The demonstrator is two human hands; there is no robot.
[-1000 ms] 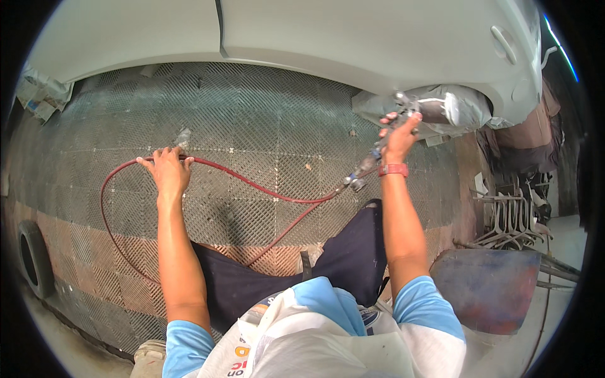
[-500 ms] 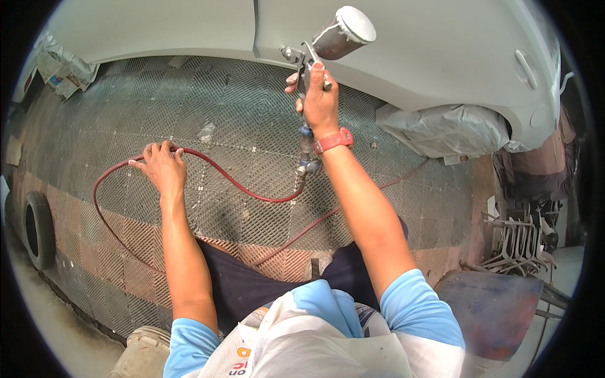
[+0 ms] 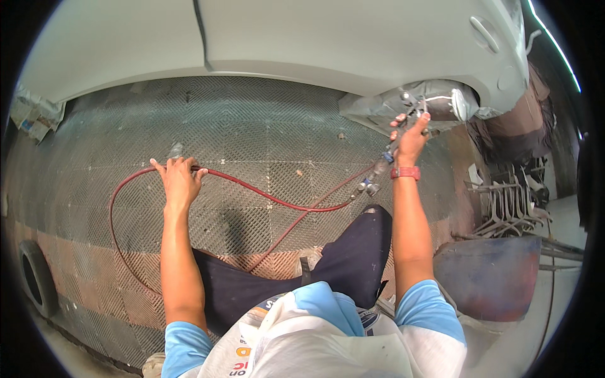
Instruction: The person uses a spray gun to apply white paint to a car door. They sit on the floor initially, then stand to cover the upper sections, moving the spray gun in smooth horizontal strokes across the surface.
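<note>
My right hand (image 3: 411, 140) is wrapped round the handle of a paint spray gun (image 3: 417, 106), held at the right by the covered wheel. The gun's cup, with a white-smeared lid (image 3: 462, 104), tilts to the right. Below the grip, fittings (image 3: 376, 175) join it to a red air hose (image 3: 265, 194). On the left, my left hand (image 3: 179, 179) grips that hose, which loops down toward the floor. Above both hands runs the pale side of a car body (image 3: 271, 38), apart from the gun. The hand partly hides the gun's trigger.
Masking sheet (image 3: 384, 104) covers the wheel at the right, and printed paper (image 3: 38, 113) hangs at the far left. A tire (image 3: 38, 277) lies at left. Stacked metal frames (image 3: 507, 205) and a stained panel (image 3: 488, 277) stand at right. Ribbed mats (image 3: 246, 145) cover the floor.
My right hand has swung the spray gun right and lower, from the car's side to near the covered wheel. My left hand moved slightly right and down, still on the hose.
</note>
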